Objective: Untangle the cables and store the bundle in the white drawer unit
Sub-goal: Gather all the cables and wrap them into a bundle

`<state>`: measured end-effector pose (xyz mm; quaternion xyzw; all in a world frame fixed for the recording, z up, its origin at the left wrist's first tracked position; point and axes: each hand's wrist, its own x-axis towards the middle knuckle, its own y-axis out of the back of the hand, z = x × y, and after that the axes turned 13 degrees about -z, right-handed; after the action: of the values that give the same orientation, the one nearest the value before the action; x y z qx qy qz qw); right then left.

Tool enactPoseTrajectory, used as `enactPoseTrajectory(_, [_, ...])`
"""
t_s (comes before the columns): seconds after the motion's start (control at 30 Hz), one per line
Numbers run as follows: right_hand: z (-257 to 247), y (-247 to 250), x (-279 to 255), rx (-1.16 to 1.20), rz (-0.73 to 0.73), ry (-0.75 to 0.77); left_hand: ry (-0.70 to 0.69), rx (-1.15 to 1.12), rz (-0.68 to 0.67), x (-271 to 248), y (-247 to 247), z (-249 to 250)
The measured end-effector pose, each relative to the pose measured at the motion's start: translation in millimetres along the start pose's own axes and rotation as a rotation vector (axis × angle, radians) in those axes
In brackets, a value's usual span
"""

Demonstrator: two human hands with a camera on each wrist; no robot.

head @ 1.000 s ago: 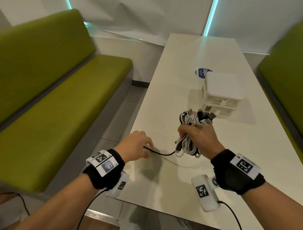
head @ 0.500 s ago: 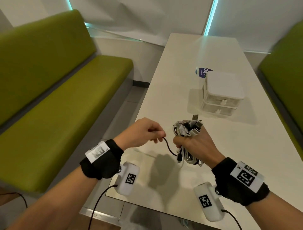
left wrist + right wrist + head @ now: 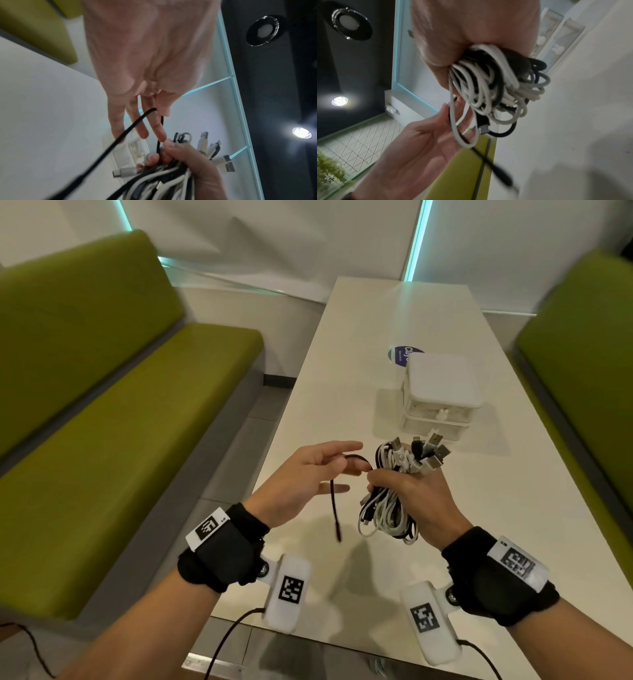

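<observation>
The right hand [image 3: 407,491] is clenched around the bundle [image 3: 390,508] of white and black cables and holds it above the table [image 3: 342,378], with the plugs sticking up. The left hand [image 3: 301,477] has its fingers straight, released; a black cable [image 3: 334,501] lies over one finger and its free end hangs down. The drawer unit [image 3: 442,395] stands on the table just behind the bundle, both drawers closed.
</observation>
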<state>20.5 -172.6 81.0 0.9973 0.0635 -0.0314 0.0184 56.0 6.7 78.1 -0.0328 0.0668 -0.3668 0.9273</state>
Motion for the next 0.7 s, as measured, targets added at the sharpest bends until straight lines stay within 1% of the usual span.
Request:
enactPoseTrajectory(0.1, [0.6,1.9,-1.6,0.035,0.017,-0.003,-0.016,-0.060,-0.014,-2.8,-1.3,-1.0])
enactPoseTrajectory(0.2, [2.9,2.0,-0.8,0.124,0.043,0.012,-0.048,-0.104,-0.072,-2.6,-3.1,-0.7])
enactPoseTrajectory(0.27, [4.6,1.9,-0.5,0.174,0.054,0.020,-0.077,-0.090,-0.086,0.4,-8.6,-0.2])
enactPoseTrajectory(0.33, [4.7,1.9,-0.5,0.208,0.050,0.025,-0.114,-0.003,-0.013,5.2,-18.1,0.1])
enactPoseTrajectory(0.4, [3.8,3.7,-0.8,0.238,0.024,0.026,-0.143,0.063,0.117,10.7,-27.0,-0.7])
enactPoseTrajectory(0.47, [5.4,7.8,-0.6,0.240,0.009,0.023,-0.154,0.072,0.217,15.3,-33.0,-4.6])
enactPoseTrajectory(0.6, [8.8,13.3,0.7,0.296,0.000,0.017,-0.153,0.024,0.334,22.2,-41.5,-12.9])
enactPoseTrajectory(0.7, [6.7,13.3,1.4,0.377,-0.018,0.027,-0.182,0.029,0.418,27.1,-46.6,-14.0])
